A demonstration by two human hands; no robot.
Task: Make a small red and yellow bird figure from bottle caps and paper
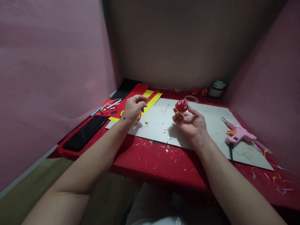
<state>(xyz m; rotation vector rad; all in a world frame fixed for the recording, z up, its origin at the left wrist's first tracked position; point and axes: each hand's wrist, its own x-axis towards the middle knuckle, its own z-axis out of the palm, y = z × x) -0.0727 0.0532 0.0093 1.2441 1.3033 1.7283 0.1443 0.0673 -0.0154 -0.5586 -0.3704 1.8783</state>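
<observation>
My right hand holds up a small round red figure with white eyes and a yellow lower edge, its fingers under and beside it. My left hand hangs over the left part of the white board, thumb and fingertips drawn together; whatever they may pinch is too small to make out. Partly hidden behind my left hand is a shiny orange-red object. A tiny yellow piece lies on the board between my hands.
A pink glue gun lies at the board's right. Red and yellow sheets, a black phone and pens are at the left. Two red figures and a lidded jar stand at the back. Scraps litter the red cloth.
</observation>
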